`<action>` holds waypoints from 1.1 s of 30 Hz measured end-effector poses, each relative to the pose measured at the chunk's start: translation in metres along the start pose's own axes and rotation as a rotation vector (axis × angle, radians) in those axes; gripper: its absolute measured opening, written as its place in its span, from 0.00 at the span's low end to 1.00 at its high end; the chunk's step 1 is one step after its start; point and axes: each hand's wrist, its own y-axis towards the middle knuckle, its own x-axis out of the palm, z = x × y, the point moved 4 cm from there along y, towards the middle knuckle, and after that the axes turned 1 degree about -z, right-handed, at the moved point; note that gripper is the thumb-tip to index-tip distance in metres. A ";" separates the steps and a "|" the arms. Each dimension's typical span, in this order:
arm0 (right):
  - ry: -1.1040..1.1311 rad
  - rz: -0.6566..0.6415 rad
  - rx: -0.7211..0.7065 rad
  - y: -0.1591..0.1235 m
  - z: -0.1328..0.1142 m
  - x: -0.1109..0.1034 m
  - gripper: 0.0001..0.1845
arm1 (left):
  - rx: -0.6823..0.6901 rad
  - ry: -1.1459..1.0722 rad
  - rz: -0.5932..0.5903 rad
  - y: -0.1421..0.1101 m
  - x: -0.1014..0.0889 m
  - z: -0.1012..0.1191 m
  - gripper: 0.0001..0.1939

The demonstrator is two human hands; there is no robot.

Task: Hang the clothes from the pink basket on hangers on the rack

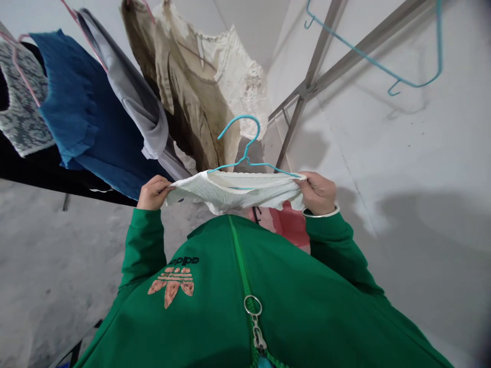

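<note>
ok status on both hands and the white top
Left hand, right hand: both gripping white top. Blue hanger partly inside. Hung clothes ahead-left, not visibly blocking.

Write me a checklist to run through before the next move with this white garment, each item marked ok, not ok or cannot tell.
1. Left hand pinching one end of the white garment: ok.
2. Right hand gripping the opposite end: ok.
3. Blue hanger running into the neckline, with its hook outside the cloth: ok.
4. Both hanger ends seated in the shoulders: cannot tell; cloth covers the left end.
5. Cloth lying smooth: not ok; it shows folds and a wavy lower edge.
6. Garment clear of the reddish object below: cannot tell from this angle.
</note>
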 end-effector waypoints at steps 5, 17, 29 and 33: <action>-0.017 0.072 0.080 -0.008 0.007 -0.013 0.16 | -0.035 0.017 -0.037 0.000 -0.012 -0.007 0.15; 0.021 -0.027 0.070 -0.013 -0.001 -0.014 0.18 | 0.285 0.101 -0.180 0.045 0.048 0.067 0.18; 0.427 -1.001 0.243 -0.039 -0.007 -0.014 0.28 | 0.355 -0.068 -0.165 0.050 0.059 0.089 0.08; 0.464 -0.796 0.400 -0.044 0.000 -0.015 0.26 | 0.364 -0.089 -0.186 0.057 0.064 0.090 0.07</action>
